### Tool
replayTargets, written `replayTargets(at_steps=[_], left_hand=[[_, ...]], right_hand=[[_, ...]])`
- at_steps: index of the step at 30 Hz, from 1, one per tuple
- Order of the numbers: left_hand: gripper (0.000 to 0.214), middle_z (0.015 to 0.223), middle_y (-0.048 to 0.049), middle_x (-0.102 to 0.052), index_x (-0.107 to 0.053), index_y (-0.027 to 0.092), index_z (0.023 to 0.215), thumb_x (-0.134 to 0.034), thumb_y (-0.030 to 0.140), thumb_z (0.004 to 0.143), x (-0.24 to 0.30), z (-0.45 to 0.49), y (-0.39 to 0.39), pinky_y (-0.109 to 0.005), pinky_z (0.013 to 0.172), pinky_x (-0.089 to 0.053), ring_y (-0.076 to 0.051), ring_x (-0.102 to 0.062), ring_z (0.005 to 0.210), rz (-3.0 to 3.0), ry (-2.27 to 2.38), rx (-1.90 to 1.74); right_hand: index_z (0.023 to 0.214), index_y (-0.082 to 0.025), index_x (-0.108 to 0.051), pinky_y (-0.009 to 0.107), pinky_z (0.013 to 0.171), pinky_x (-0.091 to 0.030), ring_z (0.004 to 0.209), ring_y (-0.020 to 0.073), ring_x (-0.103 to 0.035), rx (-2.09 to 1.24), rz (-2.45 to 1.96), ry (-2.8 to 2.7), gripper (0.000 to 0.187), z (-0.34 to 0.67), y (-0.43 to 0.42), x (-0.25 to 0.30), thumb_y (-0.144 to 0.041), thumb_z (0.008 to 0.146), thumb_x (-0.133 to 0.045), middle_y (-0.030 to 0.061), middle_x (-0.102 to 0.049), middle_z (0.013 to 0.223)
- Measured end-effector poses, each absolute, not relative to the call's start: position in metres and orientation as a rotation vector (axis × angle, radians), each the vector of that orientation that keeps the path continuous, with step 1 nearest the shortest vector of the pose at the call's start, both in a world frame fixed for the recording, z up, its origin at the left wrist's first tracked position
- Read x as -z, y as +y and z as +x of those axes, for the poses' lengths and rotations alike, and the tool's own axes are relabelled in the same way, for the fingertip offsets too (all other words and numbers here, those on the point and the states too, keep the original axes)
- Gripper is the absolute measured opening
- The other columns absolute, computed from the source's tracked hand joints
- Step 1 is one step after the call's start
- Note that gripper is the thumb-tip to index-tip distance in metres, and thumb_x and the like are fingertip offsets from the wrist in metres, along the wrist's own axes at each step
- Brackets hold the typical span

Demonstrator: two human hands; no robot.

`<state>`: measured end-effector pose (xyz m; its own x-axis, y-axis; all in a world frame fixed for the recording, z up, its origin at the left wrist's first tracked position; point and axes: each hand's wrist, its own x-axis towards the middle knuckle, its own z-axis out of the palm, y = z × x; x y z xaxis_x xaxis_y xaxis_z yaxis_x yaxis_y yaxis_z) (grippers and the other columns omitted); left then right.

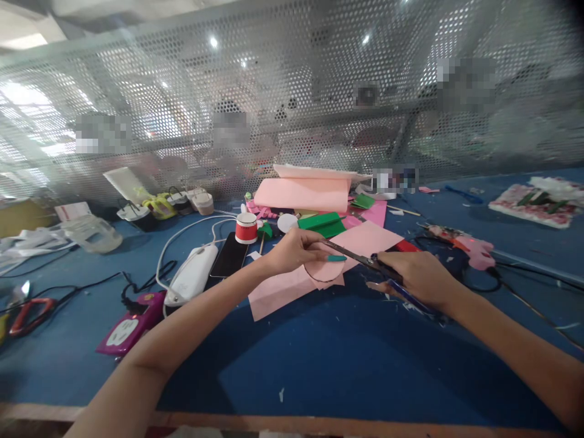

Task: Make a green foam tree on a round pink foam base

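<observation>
My left hand (296, 248) is closed on a piece of pale pink paper (325, 271), thumb on top. A curved dark line runs along the lower edge of that piece. In my right hand (417, 277) is a pair of scissors (351, 253) with dark blades and blue handles, my fingers wrapped round the grips. The blades point left, lying across the paper just above my left thumb. More pink paper (278, 294) lies beneath, and another pink sheet (371, 238) sits behind the blades. My left fingertips are partly hidden behind the paper.
Behind my hands are green paper (322, 225), a red cup-like roll (246, 229) and a large pink roll (301, 194). A black phone (229, 255), white power bank (191, 274) and purple device (132, 322) lie left. A pink glue gun (474, 250) with cable lies right. A perforated metal screen (292, 91) stands behind.
</observation>
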<state>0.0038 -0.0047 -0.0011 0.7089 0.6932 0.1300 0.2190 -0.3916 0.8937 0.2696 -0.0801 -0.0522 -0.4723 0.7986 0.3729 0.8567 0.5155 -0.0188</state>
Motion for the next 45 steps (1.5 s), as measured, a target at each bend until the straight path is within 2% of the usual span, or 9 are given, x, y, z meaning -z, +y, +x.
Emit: replayTargets(at_steps=[11, 18, 25, 31, 38, 45], left_hand=[[0.023, 0.072, -0.0056, -0.069, -0.071, 0.013, 0.084, -0.071, 0.031, 0.07, 0.002, 0.004, -0.004, -0.024, 0.058, -0.048, -0.013, -0.059, 0.066, 1.958, 0.684, -0.597], [0.02, 0.068, -0.0046, -0.067, -0.072, 0.013, 0.083, -0.071, 0.028, 0.069, 0.0, 0.003, -0.005, -0.024, 0.056, -0.046, -0.014, -0.059, 0.065, 1.979, 0.703, -0.594], [0.02, 0.067, -0.0049, -0.067, -0.073, 0.013, 0.083, -0.071, 0.026, 0.068, 0.001, 0.003, -0.005, -0.023, 0.056, -0.047, -0.014, -0.06, 0.066, 1.984, 0.684, -0.612], [0.02, 0.07, -0.0062, -0.069, -0.073, 0.013, 0.085, -0.07, 0.025, 0.069, 0.001, 0.003, -0.005, -0.023, 0.057, -0.047, -0.015, -0.061, 0.067, 1.987, 0.654, -0.628], [0.019, 0.075, -0.0062, -0.07, -0.074, 0.014, 0.088, -0.066, 0.021, 0.072, -0.003, 0.002, -0.007, -0.021, 0.052, -0.044, -0.011, -0.057, 0.063, 1.99, 0.66, -0.564], [0.025, 0.073, -0.0038, -0.066, -0.072, 0.013, 0.092, -0.068, 0.027, 0.072, -0.007, 0.001, -0.007, -0.022, 0.054, -0.043, -0.009, -0.053, 0.061, 2.002, 0.675, -0.503]], right_hand=[[0.084, -0.021, -0.051, 0.027, 0.053, -0.029, 0.065, 0.0222, -0.063, 0.151, -1.431, -2.426, 0.037, 0.269, -0.081, 0.053, -0.057, 0.084, -0.045, 0.0055, -0.066, 0.073], [0.083, -0.019, -0.051, 0.029, 0.055, -0.03, 0.065, 0.0245, -0.062, 0.055, -1.484, -2.472, 0.036, 0.267, -0.083, 0.048, -0.055, 0.085, -0.044, 0.0091, -0.066, 0.072], [0.087, -0.018, -0.054, 0.029, 0.057, -0.033, 0.07, 0.0261, -0.064, -0.013, -1.506, -2.495, 0.038, 0.265, -0.086, 0.043, -0.054, 0.086, -0.043, 0.0126, -0.067, 0.079], [0.087, -0.017, -0.054, 0.029, 0.056, -0.032, 0.07, 0.0256, -0.065, 0.007, -1.509, -2.532, 0.036, 0.266, -0.085, 0.045, -0.052, 0.088, -0.044, 0.0118, -0.067, 0.078], [0.086, -0.018, -0.054, 0.028, 0.053, -0.028, 0.062, 0.0235, -0.063, 0.083, -1.529, -2.545, 0.044, 0.268, -0.083, 0.045, -0.06, 0.086, -0.042, 0.0094, -0.066, 0.07], [0.076, -0.02, -0.052, 0.027, 0.05, -0.026, 0.055, 0.0197, -0.06, 0.138, -1.487, -2.488, 0.045, 0.267, -0.082, 0.046, -0.061, 0.086, -0.038, 0.0066, -0.064, 0.063]])
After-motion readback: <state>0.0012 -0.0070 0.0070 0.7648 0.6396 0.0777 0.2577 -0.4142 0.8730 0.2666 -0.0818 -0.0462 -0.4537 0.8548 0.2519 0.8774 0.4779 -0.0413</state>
